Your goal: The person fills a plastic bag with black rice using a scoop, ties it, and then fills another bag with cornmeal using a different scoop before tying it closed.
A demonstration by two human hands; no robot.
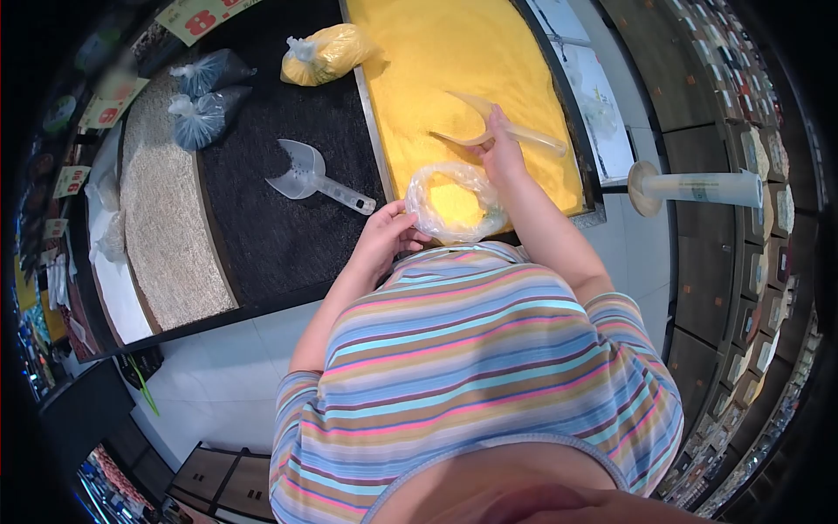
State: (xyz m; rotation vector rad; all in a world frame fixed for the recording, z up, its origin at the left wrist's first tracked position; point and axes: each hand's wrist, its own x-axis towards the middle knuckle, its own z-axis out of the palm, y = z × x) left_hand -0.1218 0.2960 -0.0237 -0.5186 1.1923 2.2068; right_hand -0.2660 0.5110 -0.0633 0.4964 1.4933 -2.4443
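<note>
My right hand (pixel 503 157) is closed on a clear plastic scoop (pixel 539 138) near where its handle meets the bowl. The scoop's bowl points left and lies at the surface of the yellow grains (pixel 436 52). Below it, a clear plastic bag (pixel 423 217) stands with its mouth open and yellow grains inside. My left hand (pixel 384 240) pinches the bag's left rim. A second scoop (pixel 301 170), pale and translucent, lies on the black grains (pixel 262 236) to the left, its handle toward my left hand.
A tied bag of yellow grains (pixel 323 57) rests at the far side. Two tied bags of dark grains (pixel 205 118) sit further left, beside a bin of beige grains (pixel 166 192). A metal divider (pixel 371 131) separates black from yellow. Drawers and shelves (pixel 698 192) stand right.
</note>
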